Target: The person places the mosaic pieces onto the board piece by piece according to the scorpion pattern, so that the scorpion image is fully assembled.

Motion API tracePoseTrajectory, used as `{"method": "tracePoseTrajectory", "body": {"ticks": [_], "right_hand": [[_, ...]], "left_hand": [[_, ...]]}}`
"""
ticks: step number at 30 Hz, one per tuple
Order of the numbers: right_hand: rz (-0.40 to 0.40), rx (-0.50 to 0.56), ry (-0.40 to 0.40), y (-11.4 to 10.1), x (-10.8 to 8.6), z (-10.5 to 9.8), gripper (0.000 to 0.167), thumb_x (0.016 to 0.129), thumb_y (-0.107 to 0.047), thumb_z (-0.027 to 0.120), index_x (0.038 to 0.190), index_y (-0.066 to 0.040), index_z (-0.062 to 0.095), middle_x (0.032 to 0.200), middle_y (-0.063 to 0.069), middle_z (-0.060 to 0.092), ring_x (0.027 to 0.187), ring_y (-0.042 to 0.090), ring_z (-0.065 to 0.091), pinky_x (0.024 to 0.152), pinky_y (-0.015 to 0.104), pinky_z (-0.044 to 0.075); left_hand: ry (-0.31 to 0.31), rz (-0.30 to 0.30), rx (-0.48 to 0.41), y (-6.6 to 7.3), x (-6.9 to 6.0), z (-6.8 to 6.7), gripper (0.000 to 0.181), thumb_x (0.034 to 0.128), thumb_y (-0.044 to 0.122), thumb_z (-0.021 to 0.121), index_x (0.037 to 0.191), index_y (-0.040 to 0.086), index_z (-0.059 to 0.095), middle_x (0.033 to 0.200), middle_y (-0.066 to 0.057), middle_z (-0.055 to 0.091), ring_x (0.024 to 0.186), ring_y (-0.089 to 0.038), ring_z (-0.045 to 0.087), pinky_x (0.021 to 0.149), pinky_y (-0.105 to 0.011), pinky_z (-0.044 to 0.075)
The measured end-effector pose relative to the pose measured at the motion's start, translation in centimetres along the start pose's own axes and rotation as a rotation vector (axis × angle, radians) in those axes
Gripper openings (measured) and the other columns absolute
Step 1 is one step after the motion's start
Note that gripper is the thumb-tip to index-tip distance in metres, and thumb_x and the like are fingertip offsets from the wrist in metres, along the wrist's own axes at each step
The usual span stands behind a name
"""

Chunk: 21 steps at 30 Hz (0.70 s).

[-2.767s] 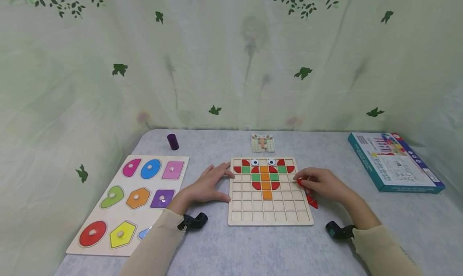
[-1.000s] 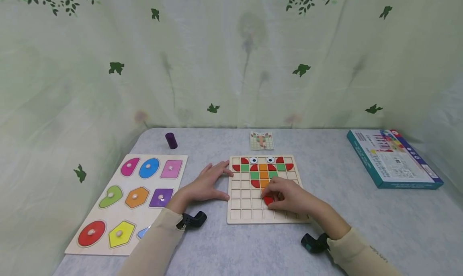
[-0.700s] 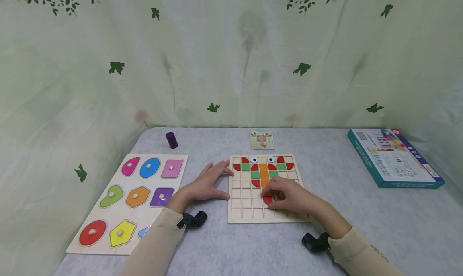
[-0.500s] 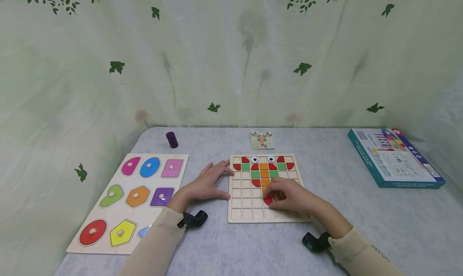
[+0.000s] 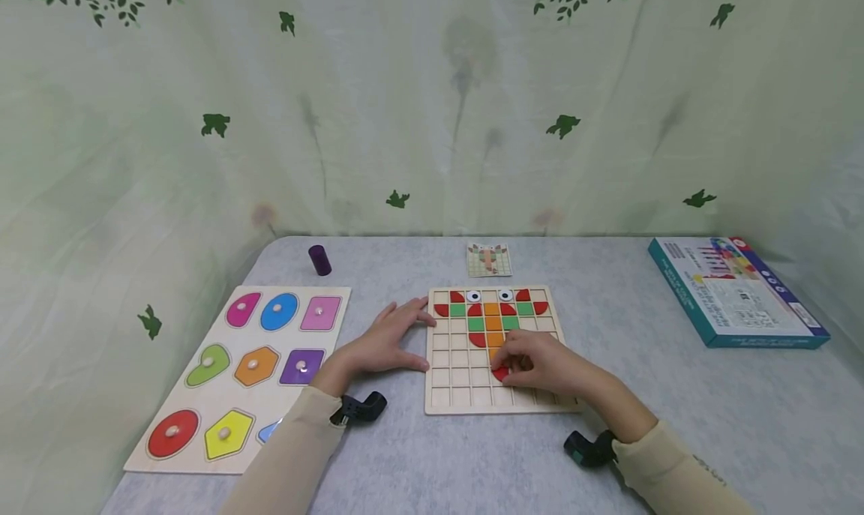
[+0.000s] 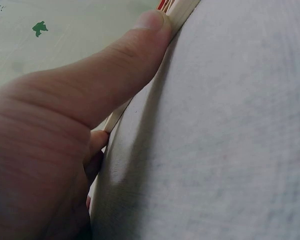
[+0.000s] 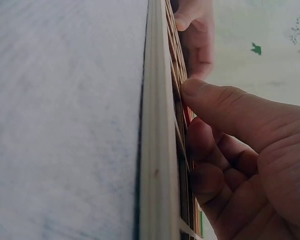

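Note:
A wooden grid board (image 5: 451, 396) lies on the table, partly filled with red rounded pieces, green squares (image 5: 475, 324), an orange square column (image 5: 493, 323) and two eye pieces (image 5: 474, 296). Over its lower middle, my right hand (image 5: 543, 363) pinches a red round-edged piece (image 5: 500, 374) between thumb and fingers, beside the foot of the orange column. The right wrist view shows this red piece (image 7: 186, 114) low against the grid; its full outline is hidden. My left hand (image 5: 386, 344), fingers extended, touches the board's left edge with its thumb (image 6: 140, 45) and fingertips.
Behind the board lies a small pattern card (image 5: 489, 261). A knobbed shape puzzle (image 5: 270, 395) occupies the left, with a dark purple cylinder (image 5: 320, 261) behind it. A teal-edged box (image 5: 742, 294) lies at the right. A fabric backdrop (image 5: 432, 125) hangs behind the table.
My right hand has carried the red piece from beside the board's right edge leftward to its lower middle. Since then it has barely moved. My left hand stays at the left edge.

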State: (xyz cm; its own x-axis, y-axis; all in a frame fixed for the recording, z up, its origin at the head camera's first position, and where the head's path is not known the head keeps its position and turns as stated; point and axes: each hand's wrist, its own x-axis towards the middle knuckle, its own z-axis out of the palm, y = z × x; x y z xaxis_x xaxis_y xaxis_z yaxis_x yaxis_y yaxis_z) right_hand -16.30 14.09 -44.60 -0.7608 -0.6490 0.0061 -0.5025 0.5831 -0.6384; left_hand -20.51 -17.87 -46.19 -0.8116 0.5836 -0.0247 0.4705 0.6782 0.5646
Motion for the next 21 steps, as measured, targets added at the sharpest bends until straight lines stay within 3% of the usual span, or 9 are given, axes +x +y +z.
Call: {"method": "tracePoseTrajectory", "body": {"ticks": [5,13,21], "right_hand": [[0.007,-0.013,-0.013,0.0,-0.2,-0.5,0.009,0.089,-0.020,0.076,0.096,-0.025,0.073,0.088,-0.011,0.060,0.079,0.007,0.053,0.068,0.019,0.049],[0.023,-0.024,0.050,0.5,-0.9,-2.4,0.002,0.092,-0.020,0.072,0.094,-0.022,0.072,0.089,-0.012,0.065,0.078,0.007,0.054,0.068,0.020,0.051],[0.158,-0.024,0.054,1.6,-1.6,-4.2,0.009,0.092,-0.019,0.071,0.101,-0.021,0.072,0.098,-0.008,0.070,0.085,0.011,0.058,0.075,0.021,0.052]], "left_hand": [[-0.003,0.001,0.001,0.0,0.1,0.0,0.067,0.0764,0.043,0.085,0.131,0.020,0.055,0.168,-0.009,0.022,0.157,-0.028,0.015,0.127,-0.054,0.000],[-0.004,-0.006,-0.005,0.1,0.0,0.0,0.067,0.0763,0.044,0.085,0.131,0.020,0.055,0.168,-0.008,0.021,0.157,-0.029,0.015,0.127,-0.054,-0.001],[0.002,-0.005,-0.002,0.1,0.0,0.0,0.066,0.0760,0.043,0.085,0.131,0.021,0.056,0.168,-0.008,0.022,0.157,-0.029,0.016,0.127,-0.054,0.000]]}}
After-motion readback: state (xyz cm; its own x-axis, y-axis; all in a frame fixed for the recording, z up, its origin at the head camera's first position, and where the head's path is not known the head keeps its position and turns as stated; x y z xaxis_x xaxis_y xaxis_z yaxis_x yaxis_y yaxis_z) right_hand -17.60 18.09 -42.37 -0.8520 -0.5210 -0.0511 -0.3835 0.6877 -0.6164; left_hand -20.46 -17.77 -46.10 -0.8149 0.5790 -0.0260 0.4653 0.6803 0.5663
